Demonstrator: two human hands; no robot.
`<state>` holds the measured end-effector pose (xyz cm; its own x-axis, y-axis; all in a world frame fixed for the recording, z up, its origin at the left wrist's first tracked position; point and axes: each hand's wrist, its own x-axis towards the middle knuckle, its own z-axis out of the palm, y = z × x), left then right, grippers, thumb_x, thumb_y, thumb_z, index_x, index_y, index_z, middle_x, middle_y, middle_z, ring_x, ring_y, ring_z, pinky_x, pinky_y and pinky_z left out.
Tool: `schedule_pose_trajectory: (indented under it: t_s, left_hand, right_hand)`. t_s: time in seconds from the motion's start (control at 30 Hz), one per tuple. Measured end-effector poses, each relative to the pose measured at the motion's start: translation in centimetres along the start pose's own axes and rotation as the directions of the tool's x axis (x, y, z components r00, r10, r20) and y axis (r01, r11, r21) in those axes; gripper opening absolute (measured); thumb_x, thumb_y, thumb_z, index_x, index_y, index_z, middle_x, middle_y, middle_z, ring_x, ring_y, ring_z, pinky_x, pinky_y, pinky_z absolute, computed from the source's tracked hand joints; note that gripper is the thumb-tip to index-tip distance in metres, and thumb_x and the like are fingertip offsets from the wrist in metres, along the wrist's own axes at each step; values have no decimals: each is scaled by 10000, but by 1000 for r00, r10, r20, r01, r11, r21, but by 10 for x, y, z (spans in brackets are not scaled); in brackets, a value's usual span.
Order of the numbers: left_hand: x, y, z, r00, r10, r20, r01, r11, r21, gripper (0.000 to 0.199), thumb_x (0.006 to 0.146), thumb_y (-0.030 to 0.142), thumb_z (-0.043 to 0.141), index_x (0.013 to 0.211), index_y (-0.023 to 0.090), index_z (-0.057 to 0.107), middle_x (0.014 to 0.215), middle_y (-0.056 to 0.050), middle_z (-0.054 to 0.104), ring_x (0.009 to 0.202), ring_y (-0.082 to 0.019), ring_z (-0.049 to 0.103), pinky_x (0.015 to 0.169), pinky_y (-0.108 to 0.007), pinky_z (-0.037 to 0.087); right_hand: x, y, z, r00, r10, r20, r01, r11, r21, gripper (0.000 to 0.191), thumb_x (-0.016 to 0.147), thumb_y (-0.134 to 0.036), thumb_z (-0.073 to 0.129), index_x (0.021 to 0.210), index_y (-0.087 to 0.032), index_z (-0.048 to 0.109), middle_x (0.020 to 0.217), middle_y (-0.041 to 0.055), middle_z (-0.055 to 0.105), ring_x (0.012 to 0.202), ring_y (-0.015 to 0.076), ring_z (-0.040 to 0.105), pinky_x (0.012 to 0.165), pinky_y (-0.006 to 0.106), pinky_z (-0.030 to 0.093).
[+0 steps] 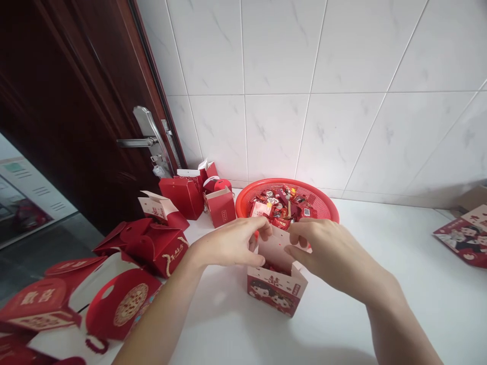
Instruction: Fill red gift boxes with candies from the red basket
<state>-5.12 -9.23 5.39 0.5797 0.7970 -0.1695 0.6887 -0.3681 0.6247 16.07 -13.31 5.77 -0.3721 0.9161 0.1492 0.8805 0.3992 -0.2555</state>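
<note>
A small red-and-pink gift box (pixel 274 296) with cartoon figures on its front stands upright on the white table, its top flaps raised. Red pieces show dimly inside it. My left hand (pixel 234 242) is at the box's left upper edge, thumb and curved fingers apart. On the other side, my right hand (pixel 325 248) hovers by the right upper edge, fingers bent and thumb apart from them. Whether either hand touches the flaps is hard to tell. Just behind the box sits a red plastic basket (pixel 327 202) holding many wrapped candies (pixel 283 200).
Several red gift boxes (pixel 162 248) crowd the left side of the white table (pixel 380 284). A flat printed carton (pixel 466 235) lies at the far right. A tiled wall (pixel 281 137) rises behind, and a dark wooden door (pixel 95 101) with a metal handle (pixel 137 143) stands at left.
</note>
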Motion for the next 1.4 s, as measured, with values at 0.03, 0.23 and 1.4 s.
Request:
schedule_pose_trajectory:
  t_s: [0.03, 0.23, 1.4]
  left_hand:
    - [-3, 4, 1, 1000, -5, -6, 6, 999, 33, 345, 707, 236, 641, 1042, 243, 558, 1004, -7, 638, 782, -184, 604, 614, -282, 418]
    - [-40, 26, 27, 999, -8, -34, 16, 973, 231, 267, 807, 192, 544, 1068, 252, 555, 1074, -41, 635, 918, -245, 630, 676, -315, 397]
    - [18, -55, 96, 809, 93, -581, -442, 748, -496, 555, 789, 376, 786, 1282, 184, 617, 1180, -103, 718, 1072, -257, 679, 951, -376, 540]
  right_hand:
    - [-1, 2, -1, 1000, 10, -17, -10, 1000, 2, 274, 872, -185, 585, 644, -223, 439, 602, -1, 529, 478, 128, 366, 475, 322, 188]
    - [-15, 9, 1, 996, -76, -43, 77, 997, 19, 236, 890, -306, 651, 730, -239, 491, 640, -4, 566, 534, 157, 490, 501, 301, 251]
    - [-45, 62, 97, 956, 91, -279, 168, 610, 774, 347, 883, -518, 665, 1005, -193, 663, 917, 69, 730, 677, 170, 647, 629, 307, 536]
